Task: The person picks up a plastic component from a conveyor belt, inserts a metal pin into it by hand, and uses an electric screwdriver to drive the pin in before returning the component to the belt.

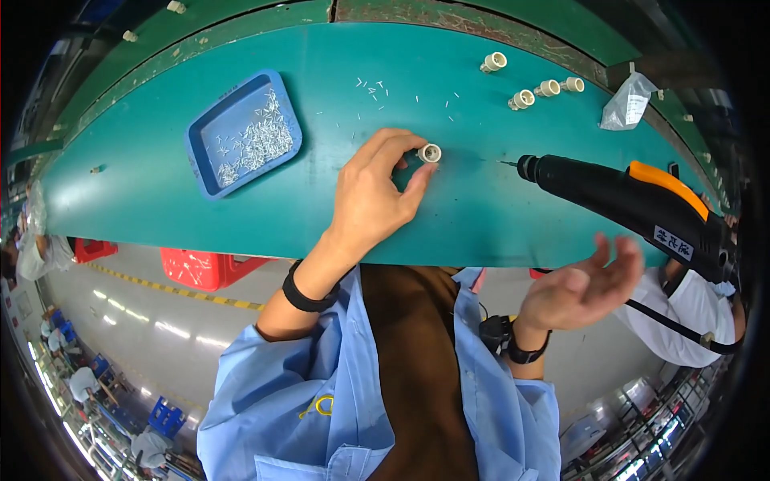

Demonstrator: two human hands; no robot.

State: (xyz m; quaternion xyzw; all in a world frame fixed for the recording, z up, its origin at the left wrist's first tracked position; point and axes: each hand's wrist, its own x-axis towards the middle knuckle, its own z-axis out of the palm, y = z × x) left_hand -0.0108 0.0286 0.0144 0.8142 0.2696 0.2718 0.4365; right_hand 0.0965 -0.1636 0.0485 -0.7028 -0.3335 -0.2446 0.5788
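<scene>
My left hand (375, 188) pinches a small cream lamp socket (431, 153) between thumb and fingers, with its round opening facing up over the green table. My right hand (585, 280) is at the table's front edge, palm up and fingers spread, with nothing in it. Beyond it lies a black electric screwdriver (609, 191) with an orange strip, its thin bit pointing left toward the socket. Left of my left hand sits a blue tray (192, 152) with a pile of small silvery screws or pins (261, 138).
Several more cream sockets (521, 99) stand at the back right, beside a clear plastic bag (629, 103) with a white label. Loose silvery pins (373, 88) lie scattered behind my left hand. A red stool (192, 268) is below the table's front edge.
</scene>
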